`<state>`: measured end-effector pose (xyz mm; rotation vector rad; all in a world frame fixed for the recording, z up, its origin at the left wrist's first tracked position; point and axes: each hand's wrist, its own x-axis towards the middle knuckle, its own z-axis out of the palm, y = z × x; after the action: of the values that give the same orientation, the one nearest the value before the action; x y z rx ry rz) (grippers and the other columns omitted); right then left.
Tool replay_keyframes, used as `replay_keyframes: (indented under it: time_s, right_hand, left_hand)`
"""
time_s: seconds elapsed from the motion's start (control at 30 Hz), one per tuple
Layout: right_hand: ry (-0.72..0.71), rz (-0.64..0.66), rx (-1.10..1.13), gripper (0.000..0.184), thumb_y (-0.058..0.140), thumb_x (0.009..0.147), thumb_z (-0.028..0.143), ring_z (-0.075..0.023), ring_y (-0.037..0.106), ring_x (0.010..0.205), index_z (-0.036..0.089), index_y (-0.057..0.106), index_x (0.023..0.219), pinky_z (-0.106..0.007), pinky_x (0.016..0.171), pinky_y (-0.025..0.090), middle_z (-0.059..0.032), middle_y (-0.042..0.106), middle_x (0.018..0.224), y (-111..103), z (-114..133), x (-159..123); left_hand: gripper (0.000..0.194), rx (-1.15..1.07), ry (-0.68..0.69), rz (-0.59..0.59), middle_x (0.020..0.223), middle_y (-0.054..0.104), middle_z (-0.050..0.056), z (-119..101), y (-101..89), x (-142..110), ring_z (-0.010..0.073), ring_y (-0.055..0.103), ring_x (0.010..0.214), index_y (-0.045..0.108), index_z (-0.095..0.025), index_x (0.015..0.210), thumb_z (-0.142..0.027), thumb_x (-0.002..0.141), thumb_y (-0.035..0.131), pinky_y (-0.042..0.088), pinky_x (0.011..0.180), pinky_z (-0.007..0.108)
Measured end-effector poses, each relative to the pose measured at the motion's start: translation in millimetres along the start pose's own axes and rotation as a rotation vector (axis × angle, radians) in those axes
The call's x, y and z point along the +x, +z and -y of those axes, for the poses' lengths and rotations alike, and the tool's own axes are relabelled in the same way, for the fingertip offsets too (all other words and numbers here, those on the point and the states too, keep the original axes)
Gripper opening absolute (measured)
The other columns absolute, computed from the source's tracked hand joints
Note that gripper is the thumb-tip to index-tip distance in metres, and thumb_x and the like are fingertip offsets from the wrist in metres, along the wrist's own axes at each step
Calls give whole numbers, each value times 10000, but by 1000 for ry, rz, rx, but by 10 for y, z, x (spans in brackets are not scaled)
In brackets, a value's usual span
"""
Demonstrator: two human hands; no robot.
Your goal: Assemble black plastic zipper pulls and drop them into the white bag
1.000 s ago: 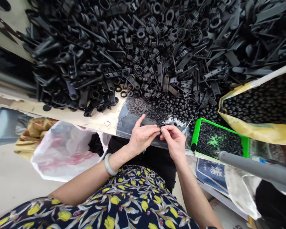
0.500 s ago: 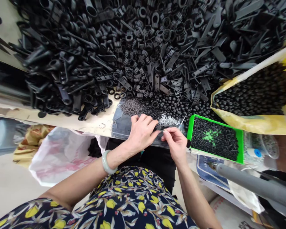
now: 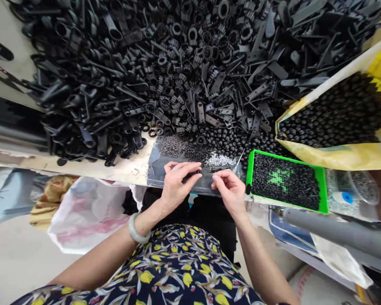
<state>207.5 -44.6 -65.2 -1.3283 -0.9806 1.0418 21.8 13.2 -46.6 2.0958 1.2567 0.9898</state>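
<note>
Left hand (image 3: 175,181) farther from right hand (image 3: 233,191), its black piece (image 3: 199,171) partly hidden

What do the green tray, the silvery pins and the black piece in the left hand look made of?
Green tray: likely plastic, from its even bright colour and smooth rim.
Silvery pins: probably metal, with a bright, shiny finish.
Black piece in the left hand: perhaps plastic, dark, but too small to judge finish.

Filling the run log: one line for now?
left hand: pinching black part | right hand: pinched, contents unclear | silver pins: piled nearby
</note>
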Motion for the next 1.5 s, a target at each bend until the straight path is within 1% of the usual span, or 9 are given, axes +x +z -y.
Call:
replay_keyframes:
  time_s: [0.07, 0.2, 0.4, 0.73, 0.83, 1.0, 1.13, 1.37, 1.5]
  right_hand:
    - [-3, -6, -5, 101, 736, 946, 322, -102, 647, 635, 231, 723, 903, -239, 597, 534, 7, 662, 858, 7, -11, 5]
    - [8, -14, -36, 134, 739, 940, 348, -102, 645, 620, 224, 720, 895, -238, 583, 539, 7, 662, 850, 12, -31, 10]
    - [59, -37, -62, 163, 748, 928, 379, -102, 640, 618, 222, 720, 897, -239, 606, 548, 13, 674, 827, 38, 25, 10]
    - [96, -70, -25, 134, 760, 927, 361, -109, 626, 608, 230, 733, 937, -249, 617, 534, 26, 665, 756, 92, 68, 1]
    - [53, -35, -40, 118, 751, 933, 354, -117, 616, 654, 236, 742, 943, -261, 628, 527, 11, 665, 825, 181, 117, 5]
    - [-64, 7, -208, 104, 734, 939, 337, -175, 641, 854, 239, 765, 924, -317, 765, 540, -29, 689, 912, 291, 125, 81]
    - [-103, 11, -244, 81, 743, 932, 319, -177, 643, 836, 247, 778, 921, -315, 719, 538, -30, 690, 900, 301, 97, 101]
    - [-33, -30, -216, 128, 763, 923, 349, -163, 692, 750, 258, 811, 999, -330, 715, 613, -33, 737, 936, 330, 110, 19]
    - [24, -23, -164, 206, 781, 907, 358, -173, 740, 801, 262, 809, 1087, -347, 781, 646, -35, 761, 1001, 316, 133, -3]
  left_hand:
    - [244, -20, 8, -7, 1100, 830, 8, 37, 40, -48, 233, 759, 1102, 711, -293, 1216, -262, 974, 722, 341, 1099, 486]
    - [148, -43, 68, 3, 1110, 828, 9, 98, 94, -87, 244, 768, 1123, 746, -291, 1123, -247, 992, 693, 281, 1197, 527]
    - [130, -70, 77, 28, 1086, 832, 10, 139, 90, -91, 245, 777, 1106, 750, -277, 1109, -277, 1001, 677, 235, 1264, 585]
    - [113, -78, 97, -7, 1035, 838, 9, 154, 123, -71, 233, 796, 1036, 752, -256, 1081, -285, 982, 706, 320, 1249, 562]
    - [116, -93, 99, -25, 1038, 838, 21, 154, 128, -77, 225, 799, 1018, 740, -239, 1085, -278, 980, 708, 315, 1245, 557]
    - [96, -112, 59, 0, 1020, 838, 6, 156, 127, -84, 225, 789, 1048, 738, -254, 1068, -255, 984, 692, 293, 1247, 569]
    - [83, -127, 55, -13, 1003, 839, -4, 163, 139, -85, 225, 792, 1042, 740, -257, 1047, -246, 986, 685, 284, 1250, 575]
    - [95, -154, 15, -6, 1013, 839, 3, 162, 141, -84, 241, 793, 1040, 767, -271, 1024, -249, 969, 693, 286, 1255, 601]
    - [89, -175, 23, -43, 1001, 841, 0, 156, 148, -87, 236, 801, 1005, 770, -267, 1018, -237, 960, 708, 289, 1249, 603]
